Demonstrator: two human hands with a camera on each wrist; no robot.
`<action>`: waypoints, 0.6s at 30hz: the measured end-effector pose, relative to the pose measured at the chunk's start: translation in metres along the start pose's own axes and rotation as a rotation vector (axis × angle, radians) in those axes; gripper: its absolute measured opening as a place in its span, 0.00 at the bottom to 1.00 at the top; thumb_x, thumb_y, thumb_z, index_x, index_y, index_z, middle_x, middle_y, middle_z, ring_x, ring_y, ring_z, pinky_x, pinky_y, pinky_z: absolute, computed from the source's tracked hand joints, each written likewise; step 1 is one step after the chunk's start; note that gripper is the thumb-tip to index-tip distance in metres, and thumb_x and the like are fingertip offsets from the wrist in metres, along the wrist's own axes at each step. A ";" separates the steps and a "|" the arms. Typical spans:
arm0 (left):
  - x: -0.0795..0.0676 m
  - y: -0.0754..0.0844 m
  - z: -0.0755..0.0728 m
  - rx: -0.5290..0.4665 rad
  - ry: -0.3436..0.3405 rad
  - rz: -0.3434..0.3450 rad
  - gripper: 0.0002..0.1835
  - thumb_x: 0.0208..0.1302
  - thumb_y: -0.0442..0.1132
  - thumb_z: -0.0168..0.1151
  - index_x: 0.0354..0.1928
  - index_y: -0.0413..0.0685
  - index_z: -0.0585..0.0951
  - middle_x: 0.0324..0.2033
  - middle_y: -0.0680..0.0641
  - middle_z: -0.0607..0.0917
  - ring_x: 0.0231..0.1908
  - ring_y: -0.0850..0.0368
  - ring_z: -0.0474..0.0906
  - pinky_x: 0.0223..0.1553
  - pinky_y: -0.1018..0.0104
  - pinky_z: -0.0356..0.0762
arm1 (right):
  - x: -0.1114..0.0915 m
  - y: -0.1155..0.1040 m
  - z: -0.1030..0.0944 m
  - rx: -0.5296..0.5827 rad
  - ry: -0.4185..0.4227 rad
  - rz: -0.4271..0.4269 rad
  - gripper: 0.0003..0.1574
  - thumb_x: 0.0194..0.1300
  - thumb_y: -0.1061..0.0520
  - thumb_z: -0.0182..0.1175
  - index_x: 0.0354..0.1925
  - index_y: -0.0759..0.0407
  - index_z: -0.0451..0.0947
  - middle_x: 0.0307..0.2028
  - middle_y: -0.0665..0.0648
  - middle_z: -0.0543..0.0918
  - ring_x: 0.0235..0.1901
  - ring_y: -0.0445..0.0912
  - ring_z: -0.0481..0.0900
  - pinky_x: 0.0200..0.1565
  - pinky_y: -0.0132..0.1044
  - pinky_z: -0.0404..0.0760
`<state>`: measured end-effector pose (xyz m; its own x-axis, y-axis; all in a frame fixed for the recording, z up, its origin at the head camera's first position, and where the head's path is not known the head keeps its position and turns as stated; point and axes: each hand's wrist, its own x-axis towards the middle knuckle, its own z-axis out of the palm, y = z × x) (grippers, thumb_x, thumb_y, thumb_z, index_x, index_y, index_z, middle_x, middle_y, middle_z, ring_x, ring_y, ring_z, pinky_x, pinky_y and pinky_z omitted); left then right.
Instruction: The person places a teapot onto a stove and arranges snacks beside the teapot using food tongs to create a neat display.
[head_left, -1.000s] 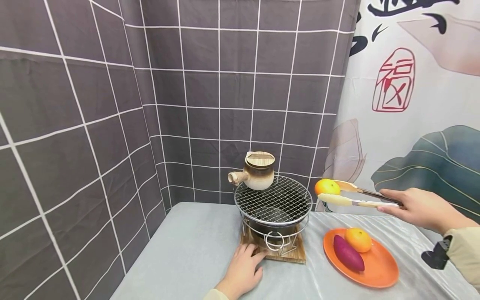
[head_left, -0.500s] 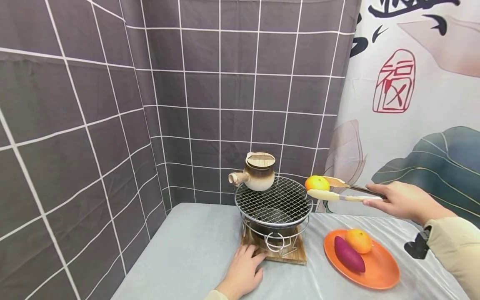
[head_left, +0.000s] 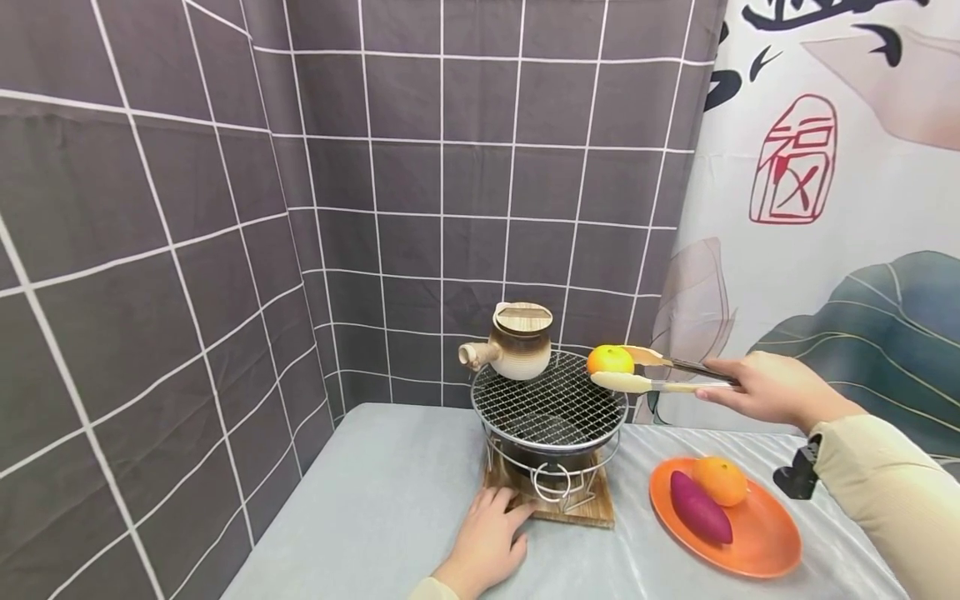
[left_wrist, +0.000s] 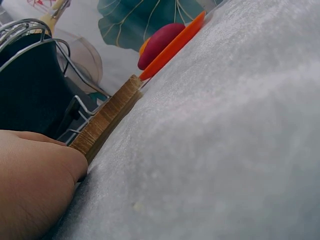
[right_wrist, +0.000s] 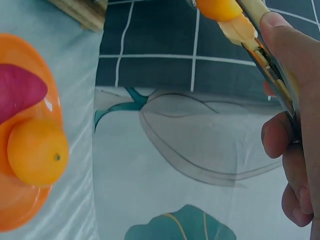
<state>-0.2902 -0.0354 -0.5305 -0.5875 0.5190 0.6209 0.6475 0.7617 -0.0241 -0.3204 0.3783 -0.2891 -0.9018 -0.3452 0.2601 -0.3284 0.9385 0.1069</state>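
Observation:
My right hand [head_left: 772,387] grips a pair of tongs [head_left: 686,373] with pale tips, its thumb on one arm in the right wrist view. Between the tips is a mandarin orange [head_left: 611,360], overlapping the right rear of the round wire grill rack [head_left: 551,408] in the head view. The rack tops a small stove standing on a wooden board [head_left: 592,504]. At the board's front left edge rests my left hand [head_left: 487,537], fingers on the wood; in the left wrist view its fingertips are hidden.
A clay teapot [head_left: 519,354] with a side handle and wooden lid sits at the rack's rear left. To the right, an orange plate [head_left: 772,533] bears a purple sweet potato [head_left: 701,508] and another mandarin orange [head_left: 722,481]. Curtains hang behind the table [head_left: 360,508].
My right hand has moved left with the tongs, bringing the held mandarin orange from beside the grill to over its right part. My left hand has stayed at the board.

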 end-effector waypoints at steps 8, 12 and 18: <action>0.000 -0.001 0.001 0.010 0.009 0.008 0.22 0.54 0.44 0.67 0.54 0.61 0.86 0.50 0.49 0.81 0.51 0.50 0.75 0.58 0.46 0.74 | 0.013 -0.012 0.003 -0.005 0.058 -0.055 0.43 0.64 0.31 0.62 0.60 0.65 0.79 0.31 0.55 0.87 0.30 0.50 0.83 0.33 0.53 0.83; -0.001 -0.002 0.003 0.014 0.009 0.010 0.22 0.55 0.44 0.67 0.55 0.61 0.86 0.50 0.49 0.81 0.51 0.51 0.75 0.58 0.47 0.74 | 0.018 -0.017 0.007 0.005 0.082 -0.066 0.42 0.64 0.33 0.63 0.59 0.65 0.79 0.37 0.60 0.88 0.34 0.54 0.86 0.36 0.56 0.83; -0.001 -0.002 0.004 -0.002 0.019 0.011 0.22 0.54 0.44 0.67 0.54 0.61 0.86 0.49 0.49 0.81 0.51 0.51 0.75 0.58 0.47 0.74 | 0.023 -0.024 0.010 0.020 0.079 -0.054 0.43 0.65 0.32 0.62 0.60 0.66 0.79 0.40 0.65 0.88 0.36 0.57 0.86 0.37 0.58 0.84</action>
<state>-0.2926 -0.0360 -0.5346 -0.5712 0.5197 0.6353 0.6546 0.7554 -0.0294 -0.3360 0.3484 -0.2957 -0.8579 -0.3947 0.3290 -0.3826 0.9181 0.1040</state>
